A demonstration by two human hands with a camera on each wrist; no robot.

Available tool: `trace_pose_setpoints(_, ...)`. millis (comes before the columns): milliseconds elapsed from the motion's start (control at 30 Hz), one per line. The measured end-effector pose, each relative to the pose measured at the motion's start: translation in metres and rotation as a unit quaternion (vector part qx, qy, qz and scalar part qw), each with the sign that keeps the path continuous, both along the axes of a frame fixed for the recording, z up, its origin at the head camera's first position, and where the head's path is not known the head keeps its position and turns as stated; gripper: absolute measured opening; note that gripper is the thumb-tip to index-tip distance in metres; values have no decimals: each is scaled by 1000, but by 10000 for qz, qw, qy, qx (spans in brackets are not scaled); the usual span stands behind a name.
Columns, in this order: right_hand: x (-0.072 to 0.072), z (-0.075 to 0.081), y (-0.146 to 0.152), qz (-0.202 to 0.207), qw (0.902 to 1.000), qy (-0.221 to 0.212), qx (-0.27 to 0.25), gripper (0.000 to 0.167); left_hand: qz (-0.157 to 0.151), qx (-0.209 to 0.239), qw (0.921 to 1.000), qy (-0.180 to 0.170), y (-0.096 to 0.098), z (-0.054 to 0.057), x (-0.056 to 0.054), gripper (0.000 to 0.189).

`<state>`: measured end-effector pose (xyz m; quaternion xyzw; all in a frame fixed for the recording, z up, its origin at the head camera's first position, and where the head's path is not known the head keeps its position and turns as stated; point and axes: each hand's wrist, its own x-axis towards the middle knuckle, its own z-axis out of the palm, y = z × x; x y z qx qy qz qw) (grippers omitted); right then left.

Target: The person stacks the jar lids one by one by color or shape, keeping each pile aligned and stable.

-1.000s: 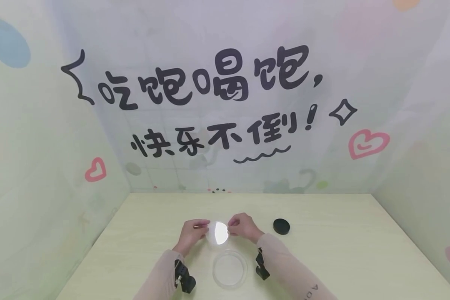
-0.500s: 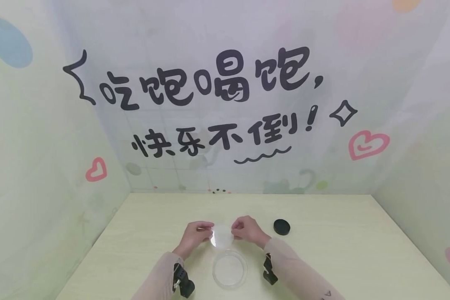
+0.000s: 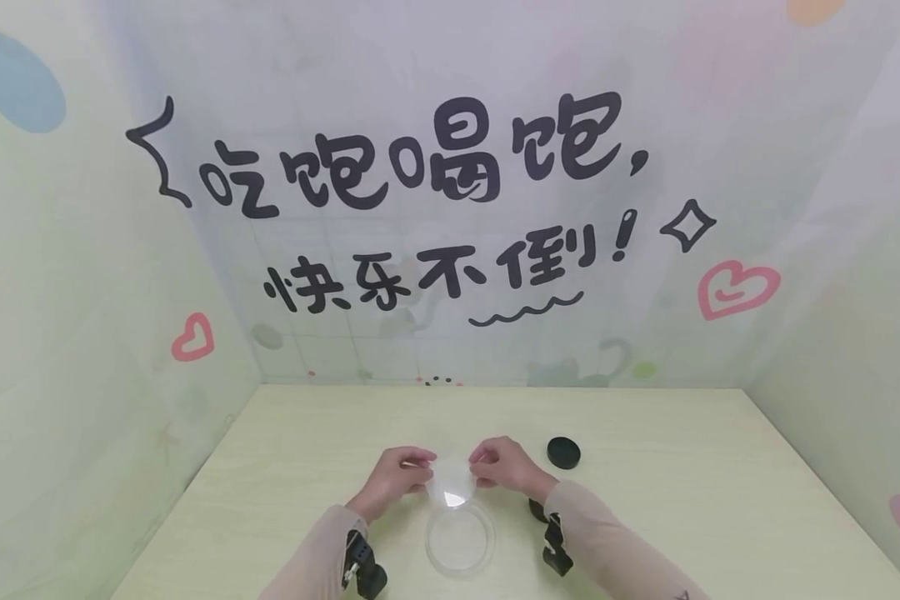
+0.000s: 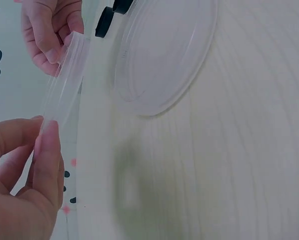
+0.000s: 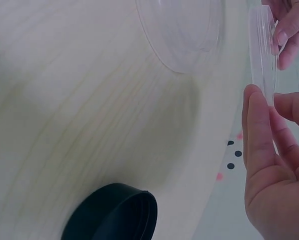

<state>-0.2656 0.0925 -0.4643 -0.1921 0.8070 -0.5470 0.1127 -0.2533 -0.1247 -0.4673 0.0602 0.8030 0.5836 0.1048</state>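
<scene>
My left hand (image 3: 397,481) and right hand (image 3: 506,465) pinch opposite edges of a shallow clear round plastic dish (image 3: 452,479). They hold it tilted above the table, and light glints off its lower part. In the left wrist view, the dish (image 4: 67,80) appears edge-on between the fingers; the right wrist view shows several parallel lines along its rim (image 5: 262,45). Just nearer on the table lies a larger clear round dish (image 3: 460,542) with a low rim, which the held one slightly overlaps in the head view.
A black round cap (image 3: 563,452) lies on the table (image 3: 667,467) to the right of my right hand. A second black cap (image 5: 109,215) sits nearer, partly hidden by my right arm in the head view. Printed cloth walls (image 3: 450,350) enclose the back and sides.
Both hands have moved slightly right and nearer with the held dish, so it sits lower over the larger dish. The second black cap now shows beside my right wrist.
</scene>
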Motion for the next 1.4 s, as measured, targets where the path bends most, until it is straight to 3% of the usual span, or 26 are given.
trace_pose_setpoints(200, 8, 5, 1, -93, 9995, -273, 122, 10, -263, -10, 9996, -110, 2, 0, 5, 30)
trace_pose_setpoints(467, 12, 1, 4, 51, 9992, -232, 336, 11, -469, -132, 9987, -140, 3, -2, 9, 30)
trace_pose_setpoints(767, 20, -2, 5, 188, 9983, -270, 476, 9, -938, -446, 9946, -14, 1, -6, 13, 26)
trace_pose_setpoints(1400, 29, -7, 2, 294, 9965, -326, 714, 6, -1052, -666, 9922, -94, -2, -10, 21, 23)
